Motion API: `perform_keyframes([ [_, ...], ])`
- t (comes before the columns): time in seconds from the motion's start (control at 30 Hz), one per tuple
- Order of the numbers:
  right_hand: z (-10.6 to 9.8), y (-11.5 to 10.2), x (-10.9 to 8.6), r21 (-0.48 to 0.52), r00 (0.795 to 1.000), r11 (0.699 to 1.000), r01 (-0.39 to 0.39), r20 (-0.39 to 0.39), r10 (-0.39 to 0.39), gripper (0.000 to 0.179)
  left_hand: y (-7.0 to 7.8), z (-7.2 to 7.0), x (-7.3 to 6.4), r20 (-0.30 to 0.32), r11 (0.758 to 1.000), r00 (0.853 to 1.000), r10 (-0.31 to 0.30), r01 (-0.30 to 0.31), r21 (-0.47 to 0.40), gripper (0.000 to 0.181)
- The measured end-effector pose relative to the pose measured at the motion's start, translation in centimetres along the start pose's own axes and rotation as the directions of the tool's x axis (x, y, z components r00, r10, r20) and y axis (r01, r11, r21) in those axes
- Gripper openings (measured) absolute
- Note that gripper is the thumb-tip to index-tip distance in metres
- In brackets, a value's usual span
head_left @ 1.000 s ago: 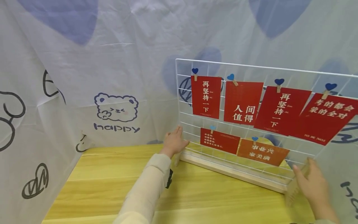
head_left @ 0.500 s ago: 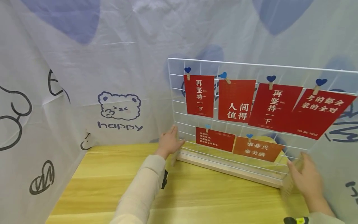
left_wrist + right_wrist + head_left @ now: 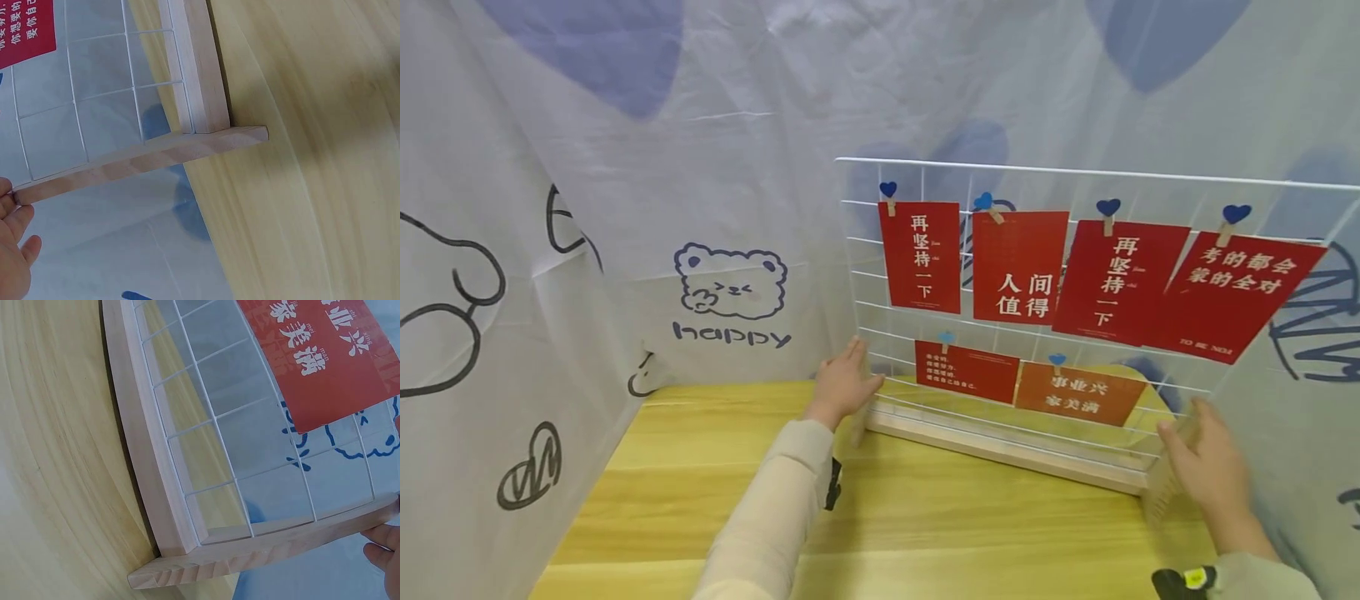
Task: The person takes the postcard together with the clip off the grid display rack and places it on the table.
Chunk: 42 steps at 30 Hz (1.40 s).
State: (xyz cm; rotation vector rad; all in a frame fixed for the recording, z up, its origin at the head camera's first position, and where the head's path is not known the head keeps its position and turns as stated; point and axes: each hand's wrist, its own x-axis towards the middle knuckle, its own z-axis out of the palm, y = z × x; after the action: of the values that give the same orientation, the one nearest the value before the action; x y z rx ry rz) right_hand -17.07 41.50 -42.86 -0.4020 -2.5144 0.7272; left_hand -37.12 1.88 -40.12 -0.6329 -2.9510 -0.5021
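A white wire grid display rack [image 3: 970,333] on a wooden base [image 3: 1000,450] stands on the table, angled. Red cards [image 3: 921,258] and an orange-red card [image 3: 1078,392] hang from it on small clothespins [image 3: 1108,208] topped with blue hearts. My left hand [image 3: 844,385] holds the rack's left wooden end piece; the left wrist view has its fingers [image 3: 17,219] around that piece's tip [image 3: 37,190]. At the other side my right hand [image 3: 1212,462] grips the right end piece [image 3: 300,540], thumb raised in front, other fingers partly hidden.
The yellow wood-grain table [image 3: 715,475] reaches the back, where a white cloth backdrop [image 3: 760,167] with blue hearts and bear drawings hangs close behind the rack. Another cloth side [image 3: 460,350] borders the left. A black strap [image 3: 832,485] shows at the left wrist.
Against the backdrop, the rack has moved left, both hands moving with it. Its right end has also come farther back. The head view has turned slightly left.
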Motion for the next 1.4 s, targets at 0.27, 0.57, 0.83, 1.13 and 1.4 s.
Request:
perform_keyframes([
  [0.27, -0.2, -0.1, 0.2, 0.030, 1.000, 0.999, 0.011, -0.004, -0.011, 0.057, 0.1, 0.2, -0.2, -0.016, 0.999, 1.000, 0.008, -0.009, -0.034, 0.068],
  [0.57, -0.2, -0.1, 0.4, 0.037, 0.998, 0.999, -0.038, 0.041, 0.037, 0.062, -0.2, 0.2, 0.0, -0.037, 1.000, 0.999, 0.010, -0.010, -0.021, 0.069],
  [0.83, -0.5, 0.1, 0.3, 0.050, 0.995, 0.998, -0.048, 0.086, 0.044, 0.065, -0.3, 0.5, 0.1, -0.045, 0.999, 0.998, 0.033, -0.033, -0.009, 0.068],
  [1.13, -0.9, 0.2, 0.1, 0.069, 0.996, 0.998, 0.011, 0.083, -0.017, 0.064, -0.4, 0.6, 0.0, -0.075, 0.998, 0.996, 0.053, -0.055, -0.036, 0.066],
  [1.4, -0.9, 0.2, 0.4, 0.055, 0.992, 0.998, -0.026, 0.121, 0.019, 0.066, -0.8, 1.2, 0.1, -0.092, 0.997, 0.993, 0.072, -0.073, 0.002, 0.066],
])
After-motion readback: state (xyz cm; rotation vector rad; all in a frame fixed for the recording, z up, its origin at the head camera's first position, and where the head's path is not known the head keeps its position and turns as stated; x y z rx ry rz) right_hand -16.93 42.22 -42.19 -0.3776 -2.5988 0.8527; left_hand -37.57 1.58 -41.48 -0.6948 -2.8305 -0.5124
